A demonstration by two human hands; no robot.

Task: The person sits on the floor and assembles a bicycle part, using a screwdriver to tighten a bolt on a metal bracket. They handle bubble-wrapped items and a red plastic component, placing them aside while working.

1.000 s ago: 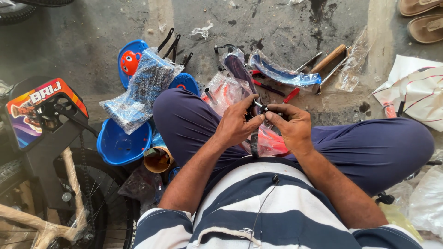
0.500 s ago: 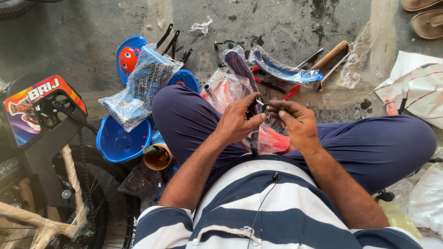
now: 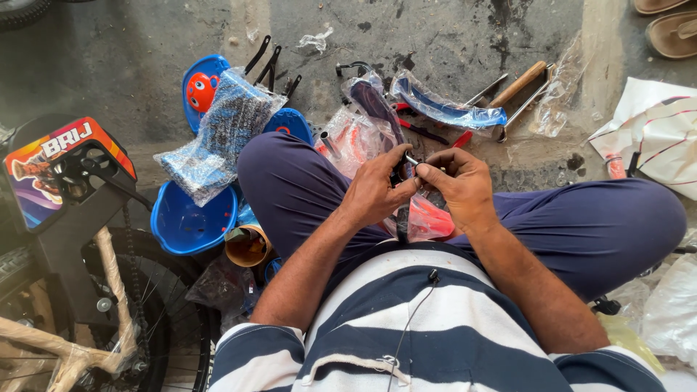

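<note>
I sit cross-legged on a concrete floor in navy trousers and a striped shirt. My left hand (image 3: 379,190) and my right hand (image 3: 461,187) meet over my lap, fingertips pinching a small metal bolt-like part (image 3: 412,160) between them. Under the hands lies a clear plastic bag with red parts (image 3: 428,219) and a dark narrow piece (image 3: 401,221) standing between my legs. What exactly the fingers turn is too small to tell.
Blue plastic shells (image 3: 190,218), a bagged blue mesh bundle (image 3: 218,134), a wrapped blue fender (image 3: 443,110), a wooden-handled hammer (image 3: 517,86) and pliers lie ahead. A small bicycle (image 3: 69,218) stands at left. White bags (image 3: 657,131) lie right, sandals (image 3: 671,29) at the top right.
Both hands stay together over my lap, shifting slightly as the fingers work the small part. Nothing else moved.
</note>
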